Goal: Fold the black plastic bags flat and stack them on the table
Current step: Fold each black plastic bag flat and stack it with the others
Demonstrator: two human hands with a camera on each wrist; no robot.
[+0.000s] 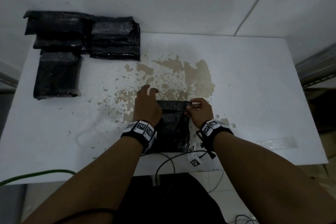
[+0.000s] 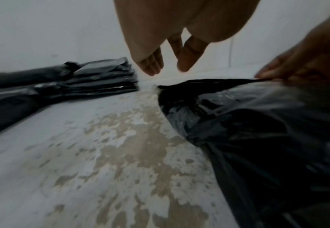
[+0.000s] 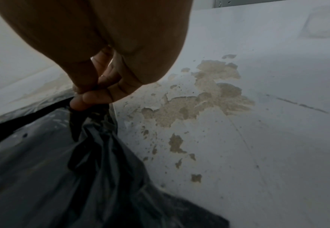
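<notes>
A white tabletop [image 1: 245, 87] with tan patches of peeled coating stands against a white wall. At its near edge lies a black plastic bag [image 1: 174, 123], long axis running away from the person. The right hand [image 1: 198, 111] pinches the bag's far right corner; the left hand [image 1: 147, 105] hovers over the far left corner, fingers loose, holding nothing. Far left sit folded bags [image 1: 83, 42], stacked.

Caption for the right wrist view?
Right hand pinches a bunched corner of the black bag above the worn white table.
</notes>
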